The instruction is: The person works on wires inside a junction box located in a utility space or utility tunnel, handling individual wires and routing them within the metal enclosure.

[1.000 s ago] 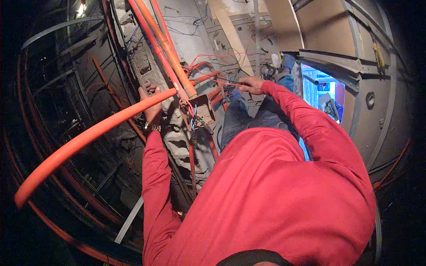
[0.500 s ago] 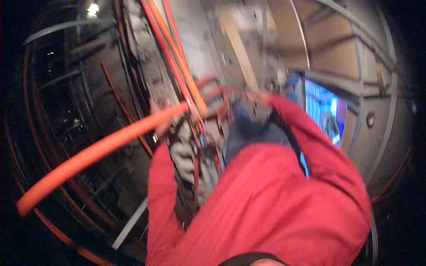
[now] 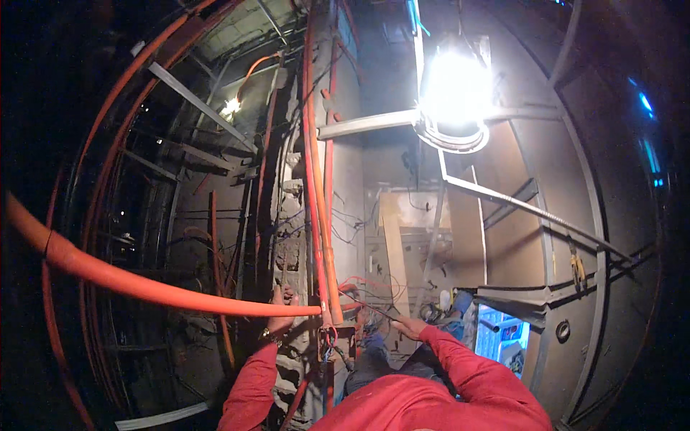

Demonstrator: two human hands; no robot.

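Note:
My left hand (image 3: 280,314) is at the broken edge of a block wall (image 3: 290,255), just under an orange conduit (image 3: 165,291) that runs in from the left. Its fingers are curled, and what they grip, if anything, is hard to make out. Right of the wall, my right hand (image 3: 410,327) is closed on a thin dark wire (image 3: 374,309) that slants up left toward the conduits. Between my hands, red and orange upright conduits (image 3: 322,237) come down to an open box (image 3: 346,337) with loose wires hanging at it.
A bright lamp (image 3: 456,93) hangs at the upper right beside metal framing (image 3: 370,123). A pale board (image 3: 393,251) leans ahead. Pliers (image 3: 577,269) hang on the right-hand framing. An opening (image 3: 503,337) to a blue-lit space lies low on the right.
The view has swung upward and steadied, bringing the lamp into sight. My hands appear lower in the picture, still on either side of the upright conduits.

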